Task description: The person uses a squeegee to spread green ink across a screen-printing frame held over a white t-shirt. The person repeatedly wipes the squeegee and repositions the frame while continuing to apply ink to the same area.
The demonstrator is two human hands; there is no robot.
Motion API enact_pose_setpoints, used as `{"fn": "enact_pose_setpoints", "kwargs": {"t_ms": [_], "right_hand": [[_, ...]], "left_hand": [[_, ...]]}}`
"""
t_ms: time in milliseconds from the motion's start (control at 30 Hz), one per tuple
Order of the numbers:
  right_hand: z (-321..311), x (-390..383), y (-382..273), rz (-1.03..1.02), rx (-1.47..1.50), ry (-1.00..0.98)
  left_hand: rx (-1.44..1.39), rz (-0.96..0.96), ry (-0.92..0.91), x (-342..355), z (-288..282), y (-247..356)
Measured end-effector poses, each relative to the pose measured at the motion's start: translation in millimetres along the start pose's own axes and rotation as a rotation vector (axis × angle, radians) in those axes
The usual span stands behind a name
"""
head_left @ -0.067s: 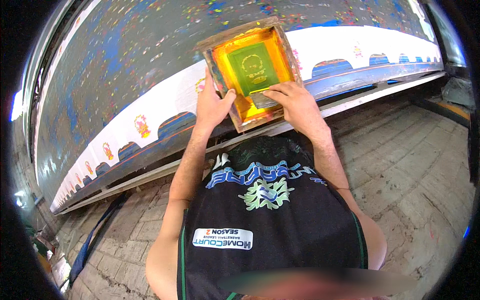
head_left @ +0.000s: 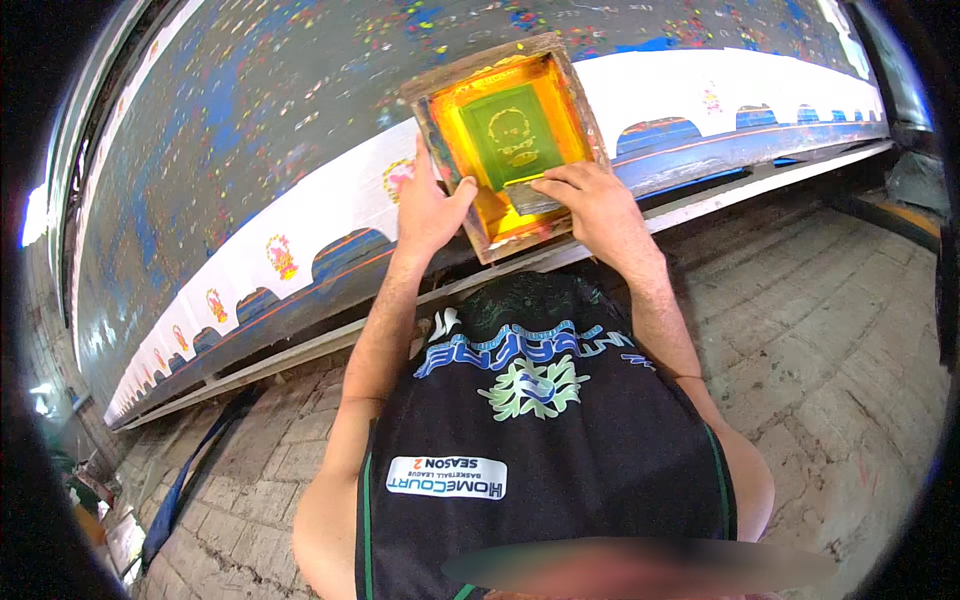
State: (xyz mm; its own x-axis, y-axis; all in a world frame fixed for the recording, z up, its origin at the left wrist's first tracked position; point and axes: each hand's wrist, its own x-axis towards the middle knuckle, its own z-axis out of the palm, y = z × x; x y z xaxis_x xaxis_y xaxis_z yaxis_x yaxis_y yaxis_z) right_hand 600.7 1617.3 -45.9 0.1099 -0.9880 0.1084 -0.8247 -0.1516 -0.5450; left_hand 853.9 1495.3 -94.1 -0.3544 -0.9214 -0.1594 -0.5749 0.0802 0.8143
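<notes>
A wooden screen-printing frame point(head_left: 578, 92) with a yellow mesh and a green design lies on the white cloth strip point(head_left: 330, 222) along a long table. My left hand point(head_left: 432, 208) grips the frame's left edge, thumb over the wood. Inside the frame, near its front edge, my right hand point(head_left: 592, 200) is closed on a flat squeegee point(head_left: 532, 195) pressed onto the mesh.
The long table point(head_left: 220, 130) is grey and speckled with paint. Printed motifs point(head_left: 280, 255) repeat along the white cloth to the left, and more sit to the right point(head_left: 712, 98). A brick floor point(head_left: 820, 300) lies under me. A blue strip point(head_left: 180, 480) lies on the floor at lower left.
</notes>
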Motion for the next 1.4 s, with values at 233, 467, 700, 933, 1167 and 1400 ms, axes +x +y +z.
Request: {"fn": "enact_pose_setpoints", "kwargs": {"t_ms": [233,467,700,933,1167,1400], "right_hand": [[-14,-4,16,0.027,0.028,-0.001],[-1,19,-1,0.060,0.021,-0.114],[-2,28,-4,-0.190,0.069,-0.282],[7,116,39,-0.176,0.077,-0.268],[19,132,50,-0.075,-0.024,-0.264],[-14,13,35,-0.114,0.047,-0.241]], "left_hand": [[-0.031,-0.065,-0.065,5,12,24],[-0.150,-0.230,-0.039,0,-10,12],[-0.066,-0.223,-0.065,-7,-11,3],[0.101,-0.114,-0.001,-5,-3,-4],[0.113,-0.227,-0.064,-6,5,10],[0.114,-0.232,-0.161,-3,24,21]]}}
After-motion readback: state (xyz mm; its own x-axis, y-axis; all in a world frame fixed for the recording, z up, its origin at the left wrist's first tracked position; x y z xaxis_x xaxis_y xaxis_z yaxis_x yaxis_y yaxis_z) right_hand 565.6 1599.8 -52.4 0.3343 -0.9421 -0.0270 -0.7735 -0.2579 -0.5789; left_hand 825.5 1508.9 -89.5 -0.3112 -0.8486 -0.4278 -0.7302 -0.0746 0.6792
